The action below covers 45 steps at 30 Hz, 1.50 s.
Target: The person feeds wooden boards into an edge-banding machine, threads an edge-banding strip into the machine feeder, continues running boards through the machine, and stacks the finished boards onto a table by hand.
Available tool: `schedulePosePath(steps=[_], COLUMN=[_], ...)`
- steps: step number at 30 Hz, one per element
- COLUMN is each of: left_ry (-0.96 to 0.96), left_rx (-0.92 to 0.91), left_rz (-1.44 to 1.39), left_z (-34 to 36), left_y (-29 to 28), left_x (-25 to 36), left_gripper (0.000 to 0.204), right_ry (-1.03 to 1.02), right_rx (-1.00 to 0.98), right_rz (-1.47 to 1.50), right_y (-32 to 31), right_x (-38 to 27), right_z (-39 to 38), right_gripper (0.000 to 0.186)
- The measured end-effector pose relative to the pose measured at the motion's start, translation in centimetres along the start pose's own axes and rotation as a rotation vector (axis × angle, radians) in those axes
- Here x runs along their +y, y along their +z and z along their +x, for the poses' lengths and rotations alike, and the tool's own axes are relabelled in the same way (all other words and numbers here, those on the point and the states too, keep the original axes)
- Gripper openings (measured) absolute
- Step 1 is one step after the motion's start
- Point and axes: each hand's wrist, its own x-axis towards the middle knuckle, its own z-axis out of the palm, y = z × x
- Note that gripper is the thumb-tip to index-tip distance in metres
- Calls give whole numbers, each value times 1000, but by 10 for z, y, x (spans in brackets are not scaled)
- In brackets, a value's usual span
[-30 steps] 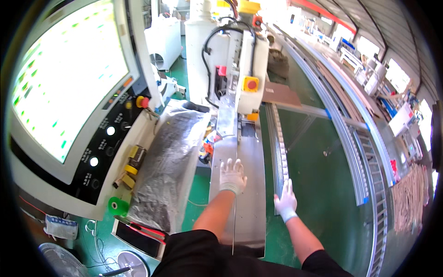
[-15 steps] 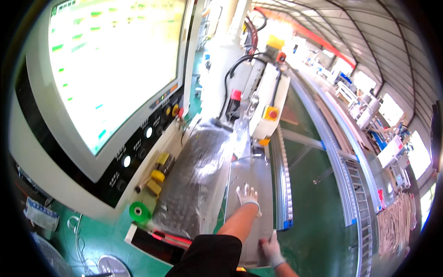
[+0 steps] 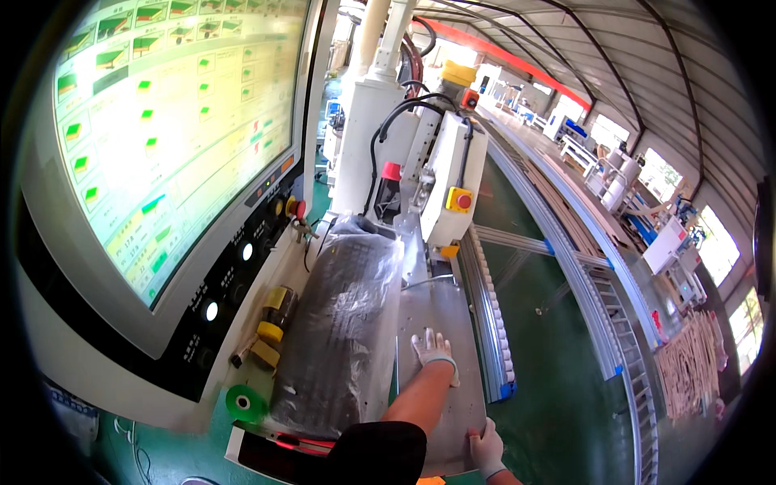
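A: Where is the work found?

B: The long, flat, grey metal surface [image 3: 436, 311] is seen at lower centre, its long axis directed up the frame and slightly left, toward the boxy white machine head [image 3: 453, 174].

A: What contact is made with it?

B: The white-gloved left hand [image 3: 434, 352] is laid palm down on it, fingers spread. The white-gloved right hand [image 3: 487, 449] is placed lower, at its right edge; whether that edge is pinched cannot be told.

A: Which is nearer the machine head?

B: The left.

A: And around?

B: A silver rail with white rollers [image 3: 490, 331] is set just right; a dark slab under clear, crinkled plastic [image 3: 335, 323], left.
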Motion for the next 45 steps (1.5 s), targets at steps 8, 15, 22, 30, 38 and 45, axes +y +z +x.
schedulePosePath(steps=[8,15,22,30,38,45], left_ry=[39,37,35,37,51,65], left_rx=[-3,-25,-35,-23,-16,6], left_rz=[-16,-13,-12,-15,-25,-53], left_z=[0,-3,-6,-7,-8,-5], left_y=[13,5,4,3,1,12], left_x=[-5,-6,-5,-6,-5,-10], left_gripper=[124,125,124,124,123,122], right_ry=[22,48,43,30,42,-10], right_rx=[-5,3,22,18,7,-8], right_rz=[-20,31,-3,19,16,-1], right_y=[5,-4,1,3,1,13], right_x=[9,-7,-1,2,2,16], right_z=[-5,-5,-5,-4,-2,-1], right_gripper=[58,51,50,51,53,53])
